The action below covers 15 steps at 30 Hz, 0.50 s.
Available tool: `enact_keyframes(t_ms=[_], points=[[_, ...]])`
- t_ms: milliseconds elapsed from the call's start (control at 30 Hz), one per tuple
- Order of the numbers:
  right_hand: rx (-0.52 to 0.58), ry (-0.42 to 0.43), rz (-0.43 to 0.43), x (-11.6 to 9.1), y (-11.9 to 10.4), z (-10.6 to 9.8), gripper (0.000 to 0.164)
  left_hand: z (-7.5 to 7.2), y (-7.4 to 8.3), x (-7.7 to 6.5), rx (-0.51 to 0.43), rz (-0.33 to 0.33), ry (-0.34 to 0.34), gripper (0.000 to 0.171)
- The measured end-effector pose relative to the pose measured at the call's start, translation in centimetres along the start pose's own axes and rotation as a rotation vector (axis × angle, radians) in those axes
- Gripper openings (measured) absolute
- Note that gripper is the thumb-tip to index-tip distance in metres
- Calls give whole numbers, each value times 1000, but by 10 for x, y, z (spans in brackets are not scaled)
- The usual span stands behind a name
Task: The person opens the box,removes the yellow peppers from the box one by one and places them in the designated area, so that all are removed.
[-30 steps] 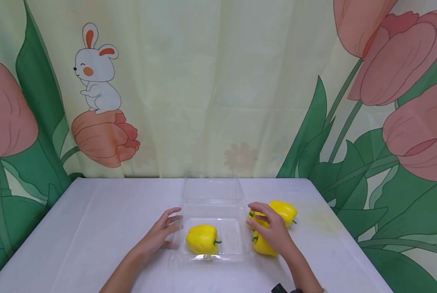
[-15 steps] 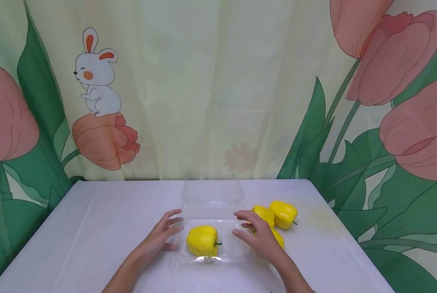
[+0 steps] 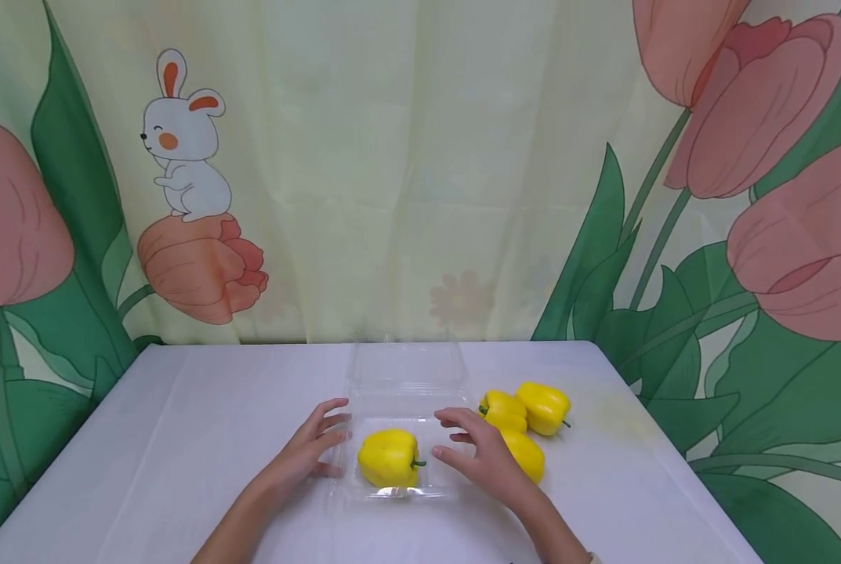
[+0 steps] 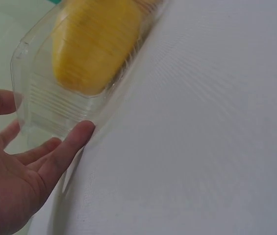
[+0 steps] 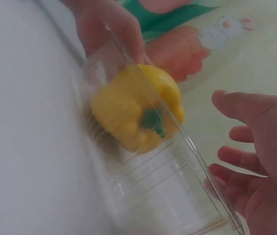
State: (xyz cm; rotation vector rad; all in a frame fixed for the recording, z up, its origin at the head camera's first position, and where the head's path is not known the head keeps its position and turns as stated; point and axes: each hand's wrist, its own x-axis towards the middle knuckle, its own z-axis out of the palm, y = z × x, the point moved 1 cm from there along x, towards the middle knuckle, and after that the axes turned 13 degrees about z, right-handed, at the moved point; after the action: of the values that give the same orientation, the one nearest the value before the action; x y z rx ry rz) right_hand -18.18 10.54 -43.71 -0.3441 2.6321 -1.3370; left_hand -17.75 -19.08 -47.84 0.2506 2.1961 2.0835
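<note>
A clear plastic clamshell container lies on the table, its lid folded back toward the curtain. In its left half sits a yellow bell pepper, green stem pointing right. My left hand is at the container's left side with fingers spread; in the left wrist view the thumb touches or nearly touches the clear wall. My right hand hovers over the container's right edge, fingers loosely bent and nothing between them. Just right of it lie more yellow bell peppers: one in front, partly hidden by the hand, and two behind.
A white cloth covers the table. Behind it hangs a curtain printed with tulips and a rabbit. The raised lid reaches near the table's back edge.
My right hand has moved left, away from the loose peppers and over the container's right edge, uncovering more of those peppers. The left hand and the pepper in the container stay put.
</note>
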Motion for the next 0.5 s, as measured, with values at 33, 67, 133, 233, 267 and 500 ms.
enact_keyframes(t_ms=[33,67,133,233,267,500], points=[[-7,-11,-1,0,0,2,47,0,0,0,0,0,-1,55],[-9,-21,-2,-1,0,3,47,1,-1,-1,2,1,-1,55],[-16,-35,-2,-1,0,6,48,2,-2,-1,2,2,-2,55],[-17,-43,-7,-1,-2,8,48,3,-2,0,6,12,-8,55],[-15,-43,-8,-1,-3,9,48,4,-3,1,11,15,-10,55],[-23,-76,-36,0,-14,13,49,2,-1,0,5,9,11,55]])
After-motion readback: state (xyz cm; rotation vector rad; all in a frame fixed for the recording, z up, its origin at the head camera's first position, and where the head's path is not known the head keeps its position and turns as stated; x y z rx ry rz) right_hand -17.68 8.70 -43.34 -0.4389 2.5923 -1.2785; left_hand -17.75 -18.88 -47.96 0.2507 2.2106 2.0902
